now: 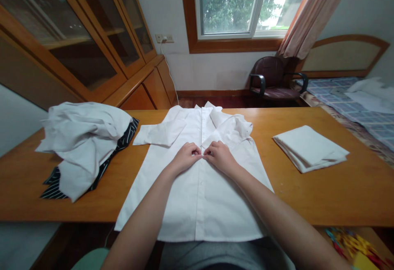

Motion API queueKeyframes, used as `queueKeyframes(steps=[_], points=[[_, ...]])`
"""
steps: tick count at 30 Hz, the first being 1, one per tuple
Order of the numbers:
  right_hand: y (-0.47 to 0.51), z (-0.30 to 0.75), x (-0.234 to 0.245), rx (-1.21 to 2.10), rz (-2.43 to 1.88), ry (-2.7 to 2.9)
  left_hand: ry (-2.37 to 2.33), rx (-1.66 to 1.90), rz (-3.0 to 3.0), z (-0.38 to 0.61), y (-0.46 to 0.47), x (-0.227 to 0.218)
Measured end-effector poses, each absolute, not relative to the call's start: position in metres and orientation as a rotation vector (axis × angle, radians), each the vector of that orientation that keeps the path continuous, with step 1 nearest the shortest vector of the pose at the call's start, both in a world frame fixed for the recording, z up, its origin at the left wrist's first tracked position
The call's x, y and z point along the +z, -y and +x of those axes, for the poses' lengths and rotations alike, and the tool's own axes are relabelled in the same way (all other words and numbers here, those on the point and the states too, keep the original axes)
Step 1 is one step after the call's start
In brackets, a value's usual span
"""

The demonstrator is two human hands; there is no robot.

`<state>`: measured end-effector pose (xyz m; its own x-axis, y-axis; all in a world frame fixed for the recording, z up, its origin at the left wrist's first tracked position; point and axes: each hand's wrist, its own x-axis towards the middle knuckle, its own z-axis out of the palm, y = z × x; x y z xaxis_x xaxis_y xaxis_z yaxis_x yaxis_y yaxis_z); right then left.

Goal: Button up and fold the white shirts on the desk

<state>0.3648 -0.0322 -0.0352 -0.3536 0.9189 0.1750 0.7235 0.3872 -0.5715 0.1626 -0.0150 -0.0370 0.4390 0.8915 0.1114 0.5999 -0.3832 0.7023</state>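
A white button-up shirt (181, 196) lies front side up on the wooden table, its collar at the far edge and its hem hanging a little over the near edge. Both sleeves are bent in across the upper part. My left hand (188, 157) pinches the shirt's button placket near the middle. Right beside it, my right hand (218, 157) pinches the same strip, and the fingertips of both hands nearly meet. The button between them is too small or hidden to make out. Other small buttons show along the placket.
On the left of the table (308, 204) lies a crumpled heap of white cloth (86, 134) with black striped fabric (124, 138). A folded white garment (310, 149) rests on the right. Beyond stand a brown armchair (273, 77), a bed (338, 97) and a glass-door cabinet (123, 69).
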Motion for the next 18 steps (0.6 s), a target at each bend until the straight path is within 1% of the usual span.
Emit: queueKeyframes(steps=[9,18], points=[[0.0344,0.3618,-0.0301,0.59,-1.409,2.153,-1.255,0.649,2.117,0.164,0.0161,-0.0359],[0.0354,0.3613,-0.0363,0.551,-1.393,2.107,-1.259,0.66,2.1,0.1639,0.0152,-0.0365]])
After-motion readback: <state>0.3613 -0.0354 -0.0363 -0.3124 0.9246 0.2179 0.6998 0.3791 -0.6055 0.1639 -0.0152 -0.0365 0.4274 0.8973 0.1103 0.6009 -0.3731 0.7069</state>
